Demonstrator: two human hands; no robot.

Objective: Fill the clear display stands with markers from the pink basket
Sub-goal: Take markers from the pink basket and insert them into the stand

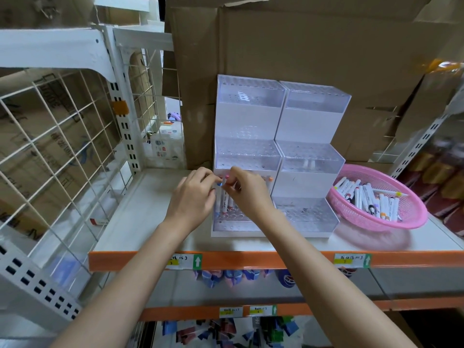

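Left hand: at 9 o'clock from the lowest step of the left stand; thumb and fingers are bent together and pinch the top of the blue-capped marker.
Right hand: comes in from 5 o'clock, in front of the same step; thumb and forefinger are closed on the top of the pink-capped marker. The tips of both hands nearly touch each other.
Held markers: white bodies, upright, lower ends in the holes of the lowest step, just beside each other.
Left stand: clear, three steps with rows of holes; some more markers stand in the lowest step, one with an orange cap at 3 o'clock from the right hand. The upper steps look without markers.
Right stand: same kind, touching the left stand at its 3 o'clock side.
Pink basket: on the shelf at 3 o'clock from the stands, just beside the right one; loose white markers lie in it in a heap.
Shelf: pale board with an orange front edge that carries paper labels.
Cardboard cartons: at 12 o'clock, behind the stands.
Wire grid: white, at 9 o'clock.
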